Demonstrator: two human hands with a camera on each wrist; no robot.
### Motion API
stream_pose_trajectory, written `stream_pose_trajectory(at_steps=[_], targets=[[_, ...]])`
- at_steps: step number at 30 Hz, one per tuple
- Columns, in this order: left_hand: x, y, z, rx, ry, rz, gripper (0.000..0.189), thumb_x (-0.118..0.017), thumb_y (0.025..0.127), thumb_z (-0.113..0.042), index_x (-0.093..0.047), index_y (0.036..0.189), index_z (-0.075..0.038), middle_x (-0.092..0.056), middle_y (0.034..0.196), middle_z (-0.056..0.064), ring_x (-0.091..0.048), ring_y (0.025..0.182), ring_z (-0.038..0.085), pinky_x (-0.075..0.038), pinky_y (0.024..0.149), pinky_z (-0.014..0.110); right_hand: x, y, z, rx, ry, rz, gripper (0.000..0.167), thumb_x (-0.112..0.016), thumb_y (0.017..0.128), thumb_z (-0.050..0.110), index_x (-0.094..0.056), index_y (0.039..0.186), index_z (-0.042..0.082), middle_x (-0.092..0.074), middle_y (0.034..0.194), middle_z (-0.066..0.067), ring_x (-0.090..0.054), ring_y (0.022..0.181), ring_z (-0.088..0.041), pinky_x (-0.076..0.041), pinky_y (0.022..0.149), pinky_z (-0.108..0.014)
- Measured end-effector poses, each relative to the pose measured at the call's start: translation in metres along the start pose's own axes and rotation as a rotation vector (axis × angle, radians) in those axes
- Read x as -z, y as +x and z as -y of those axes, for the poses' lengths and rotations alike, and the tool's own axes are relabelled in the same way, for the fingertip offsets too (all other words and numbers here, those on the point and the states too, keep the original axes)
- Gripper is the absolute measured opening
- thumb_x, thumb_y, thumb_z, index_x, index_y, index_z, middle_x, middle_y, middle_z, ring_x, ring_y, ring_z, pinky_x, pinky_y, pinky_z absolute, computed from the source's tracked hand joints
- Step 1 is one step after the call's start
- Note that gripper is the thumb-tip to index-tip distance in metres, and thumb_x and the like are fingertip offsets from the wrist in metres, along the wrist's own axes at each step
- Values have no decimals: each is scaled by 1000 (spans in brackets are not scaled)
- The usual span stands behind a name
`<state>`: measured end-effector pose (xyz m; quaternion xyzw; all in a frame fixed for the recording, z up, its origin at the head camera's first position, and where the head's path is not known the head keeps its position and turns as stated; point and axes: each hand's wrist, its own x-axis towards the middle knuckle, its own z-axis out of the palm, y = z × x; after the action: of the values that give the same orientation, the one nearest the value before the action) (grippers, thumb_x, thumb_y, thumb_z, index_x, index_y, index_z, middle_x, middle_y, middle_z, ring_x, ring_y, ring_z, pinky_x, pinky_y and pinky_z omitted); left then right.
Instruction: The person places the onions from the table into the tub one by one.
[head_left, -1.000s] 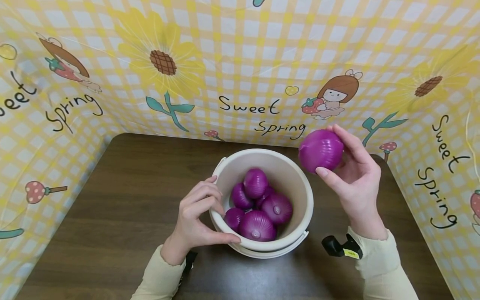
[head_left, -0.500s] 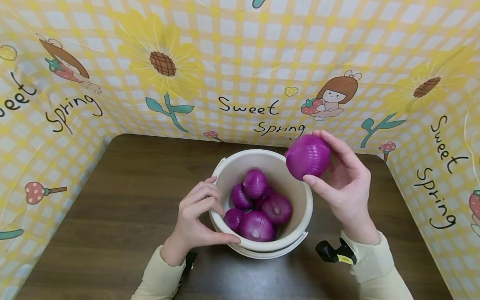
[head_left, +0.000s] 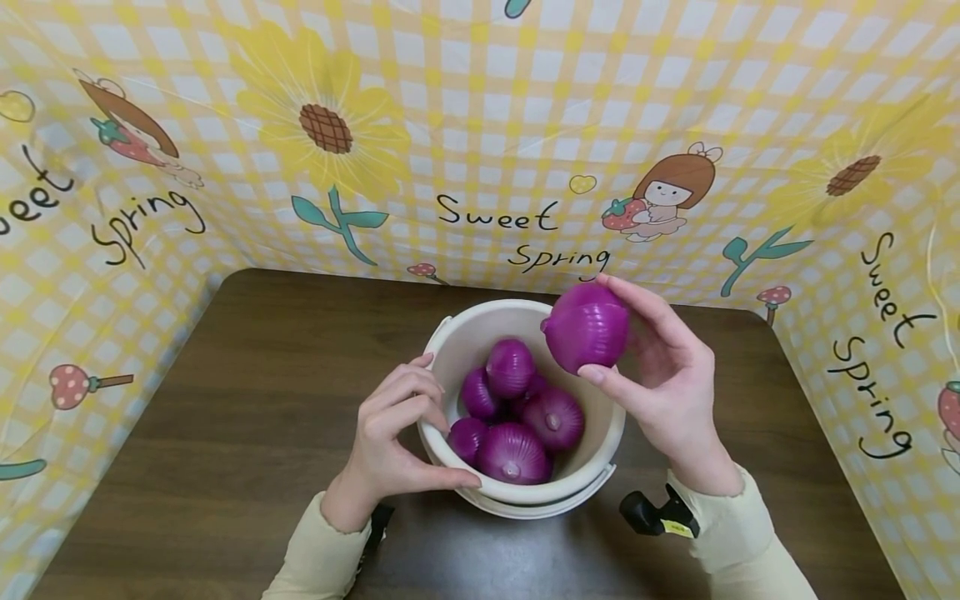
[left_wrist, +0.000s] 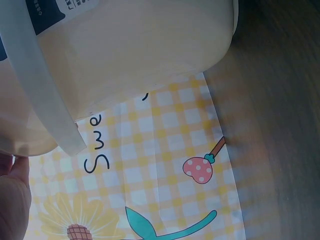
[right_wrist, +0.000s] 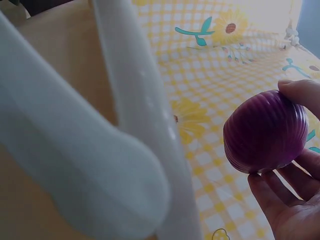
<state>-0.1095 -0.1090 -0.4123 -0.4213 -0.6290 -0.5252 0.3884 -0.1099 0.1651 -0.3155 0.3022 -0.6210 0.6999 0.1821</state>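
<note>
My right hand pinches a purple onion between thumb and fingers, above the far right rim of a white bucket. The right wrist view shows the held onion apart from the bucket, with the thumb on one side and the fingertips on the other. Several more purple onions lie inside the bucket, some partly hidden under others. At the bucket's left rim, my left hand grips the edge, its fingers curled over and its thumb along the near rim.
The bucket stands on a dark brown wooden table. Its handle hangs down at the near side. A yellow checked cloth with flowers and lettering walls the table at the back and sides. Black wrist cameras are strapped on both sleeves.
My right hand has carried the onion leftward and slightly down, from right of the bucket to over its far right rim. The left hand and bucket have stayed in place.
</note>
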Motion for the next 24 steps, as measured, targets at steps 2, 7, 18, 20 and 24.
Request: stream_pose_trajectory(at_steps=[2, 7, 18, 20, 24], targets=[[0, 0, 0, 3, 0, 0, 55, -92, 69, -53, -59, 70, -9, -59, 79, 6, -56, 80, 27, -47, 103, 54, -2, -1, -1, -13, -15, 11, 71, -88, 77, 0, -52, 137, -15, -53, 137, -32, -54, 123, -43, -50, 101, -41], [0, -2, 1, 3, 2, -1, 55, -92, 69, -53, -59, 70, -9, -59, 79, 7, -56, 80, 28, -47, 103, 54, -7, -3, -4, -38, -47, 53, 71, -87, 77, -5, -53, 138, -12, -52, 140, -30, -52, 125, -42, -48, 105, -43], [0, -3, 1, 9, 8, -1, 55, -92, 69, -54, -59, 70, -10, -59, 79, 8, -56, 81, 28, -47, 103, 53, -17, -5, -9, -120, -148, 145, 77, -85, 69, -19, -59, 139, -1, -55, 140, -19, -50, 129, -37, -51, 101, -44], [0, -3, 1, 10, 10, 0, 55, -92, 69, -55, -59, 70, -10, -59, 79, 9, -56, 81, 28, -47, 103, 53, -20, -4, -7, -146, -178, 160, 77, -85, 69, -19, -60, 139, 2, -56, 141, -15, -51, 128, -35, -51, 101, -44], [0, -3, 1, 10, 13, 3, 55, -91, 69, -55, -60, 70, -10, -59, 79, 8, -56, 81, 28, -47, 103, 54, -26, -2, -1, -170, -226, 185, 76, -84, 70, -20, -59, 139, 0, -56, 140, -14, -53, 126, -33, -52, 100, -42]])
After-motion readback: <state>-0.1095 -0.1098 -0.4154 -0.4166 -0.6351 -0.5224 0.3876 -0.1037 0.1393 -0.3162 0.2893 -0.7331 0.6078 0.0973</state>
